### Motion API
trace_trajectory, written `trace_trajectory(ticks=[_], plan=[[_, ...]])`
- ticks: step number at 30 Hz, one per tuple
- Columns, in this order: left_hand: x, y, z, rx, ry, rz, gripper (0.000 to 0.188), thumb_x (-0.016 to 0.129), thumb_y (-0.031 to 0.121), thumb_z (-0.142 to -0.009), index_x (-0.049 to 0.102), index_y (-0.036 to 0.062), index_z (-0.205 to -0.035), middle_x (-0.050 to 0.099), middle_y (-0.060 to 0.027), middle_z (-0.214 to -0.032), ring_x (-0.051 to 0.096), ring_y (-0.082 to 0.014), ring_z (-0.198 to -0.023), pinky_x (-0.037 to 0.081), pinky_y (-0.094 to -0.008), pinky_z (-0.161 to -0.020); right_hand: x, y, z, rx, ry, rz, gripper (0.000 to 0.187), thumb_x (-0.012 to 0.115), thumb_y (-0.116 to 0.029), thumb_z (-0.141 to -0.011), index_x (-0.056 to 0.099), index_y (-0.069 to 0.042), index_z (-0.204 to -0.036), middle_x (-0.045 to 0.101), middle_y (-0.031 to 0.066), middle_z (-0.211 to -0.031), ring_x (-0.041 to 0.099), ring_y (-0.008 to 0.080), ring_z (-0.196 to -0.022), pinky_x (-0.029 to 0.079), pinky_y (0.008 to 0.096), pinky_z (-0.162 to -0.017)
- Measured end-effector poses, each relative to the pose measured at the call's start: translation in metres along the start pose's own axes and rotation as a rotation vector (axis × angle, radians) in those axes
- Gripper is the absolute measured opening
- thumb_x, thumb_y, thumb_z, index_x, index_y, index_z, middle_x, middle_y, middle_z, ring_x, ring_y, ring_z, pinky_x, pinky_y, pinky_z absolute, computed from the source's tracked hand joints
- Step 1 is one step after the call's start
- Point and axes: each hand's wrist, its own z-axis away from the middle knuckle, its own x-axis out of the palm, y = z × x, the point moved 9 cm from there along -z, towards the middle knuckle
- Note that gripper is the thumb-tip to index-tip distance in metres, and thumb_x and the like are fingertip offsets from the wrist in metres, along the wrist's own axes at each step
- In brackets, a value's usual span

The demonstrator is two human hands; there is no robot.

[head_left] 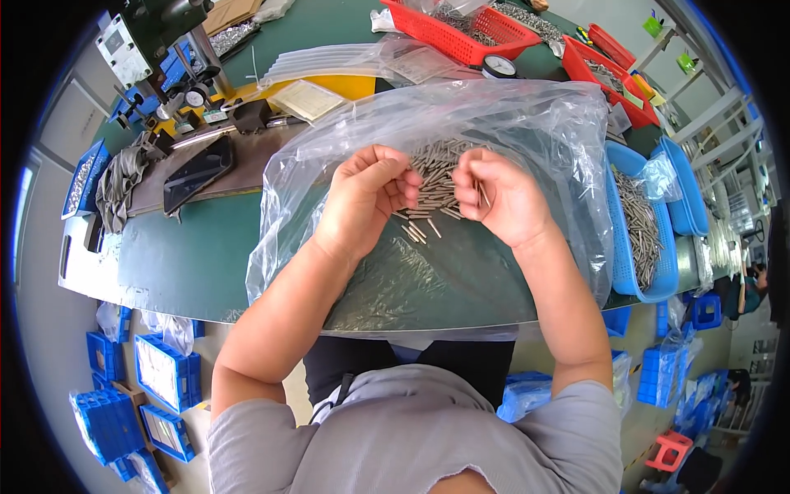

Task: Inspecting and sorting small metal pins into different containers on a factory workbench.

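Observation:
A heap of small metal pins (pixel 440 169) lies on a clear plastic sheet (pixel 535 111) spread over the green tabletop. Over the heap's left side is my left hand (pixel 366 193), its fingers curled and thumb pressed to the forefinger; whatever sits in that pinch is too small to make out. My right hand (pixel 504 196) is closed at the heap's right side. At least one slim metal pin (pixel 484 194) sticks out from its fingers. Several loose pins (pixel 415 231) lie at the near edge of the heap, between my wrists.
To the right stands a blue basket (pixel 623 247) of metal pins. Red baskets (pixel 473 51) of parts and a dial gauge (pixel 499 66) are at the back. On the left are a gauge stand (pixel 206 62), a dark phone (pixel 197 174) and a grey cloth (pixel 122 185).

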Motion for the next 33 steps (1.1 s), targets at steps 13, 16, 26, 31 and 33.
trace_trajectory(ticks=[13,16,26,31,33], plan=[[-0.001,-0.002,-0.001,-0.001,-0.013,-0.012,0.006,0.053,0.010,-0.089,0.055,0.0050,-0.088,0.062,-0.0089,-0.078,0.058,-0.0160,-0.065,0.049,-0.0289,-0.063,0.037,0.001,0.009,-0.315,0.228,1.724,0.012,0.064,-0.018,-0.075,0.061,-0.006,-0.074,0.063,0.0106,-0.070,0.062,0.0304,-0.066,0.049,0.0401,-0.061],[0.000,-0.007,-0.001,-0.038,-0.036,-0.019,0.006,0.052,0.010,-0.090,0.055,0.0045,-0.089,0.062,-0.0092,-0.079,0.058,-0.0163,-0.065,0.049,-0.0291,-0.063,0.029,-0.011,0.011,-0.315,0.269,1.632,0.010,0.061,-0.014,-0.078,0.061,-0.004,-0.075,0.062,0.0113,-0.067,0.063,0.0260,-0.062,0.049,0.0375,-0.059],[0.017,-0.024,0.005,-0.210,-0.160,0.014,0.005,0.052,0.009,-0.091,0.054,0.0038,-0.091,0.064,-0.0107,-0.081,0.061,-0.0183,-0.066,0.050,-0.0295,-0.063,0.015,-0.022,0.014,-0.227,0.211,0.617,0.013,0.058,-0.017,-0.088,0.058,-0.005,-0.092,0.064,0.0006,-0.079,0.051,0.0015,-0.066,0.034,0.0165,-0.049],[0.017,-0.025,0.005,-0.205,-0.181,0.011,0.006,0.053,0.009,-0.090,0.054,0.0036,-0.091,0.064,-0.0105,-0.081,0.061,-0.0185,-0.067,0.050,-0.0301,-0.064,0.025,-0.019,0.012,-0.268,0.152,0.581,0.013,0.063,-0.018,-0.086,0.059,-0.006,-0.090,0.062,-0.0021,-0.078,0.049,0.0007,-0.064,0.032,0.0158,-0.048],[0.019,-0.025,0.006,-0.196,-0.192,0.024,0.006,0.054,0.009,-0.090,0.055,0.0033,-0.092,0.064,-0.0105,-0.081,0.061,-0.0189,-0.068,0.051,-0.0304,-0.064,0.025,-0.017,0.011,-0.226,0.142,0.575,0.013,0.064,-0.018,-0.085,0.060,-0.006,-0.090,0.062,-0.0030,-0.077,0.049,0.0006,-0.063,0.032,0.0155,-0.048]])
